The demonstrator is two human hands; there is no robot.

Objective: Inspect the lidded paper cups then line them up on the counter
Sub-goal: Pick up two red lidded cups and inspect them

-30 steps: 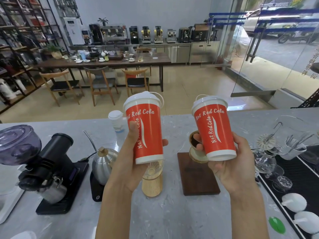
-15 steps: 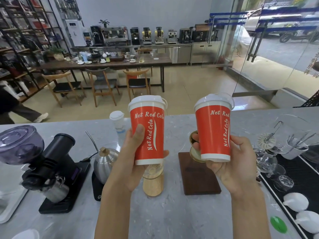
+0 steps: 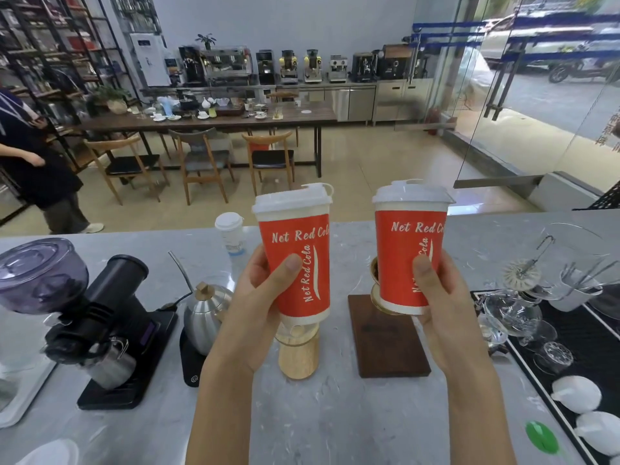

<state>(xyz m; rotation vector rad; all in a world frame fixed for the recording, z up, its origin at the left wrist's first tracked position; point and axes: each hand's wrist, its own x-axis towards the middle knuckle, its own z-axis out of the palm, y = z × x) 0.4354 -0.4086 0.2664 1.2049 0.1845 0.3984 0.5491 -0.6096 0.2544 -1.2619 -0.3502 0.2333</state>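
Cups: we've got the left red cup clamped in our left hand, the right red cup in our right hand, both upright above the counter. Check lids seated all round, then set them down level, side by side.

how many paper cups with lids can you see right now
3: one red cup held in the left hand, one red cup in the right hand, one white cup standing on the counter behind. Others may be hidden.
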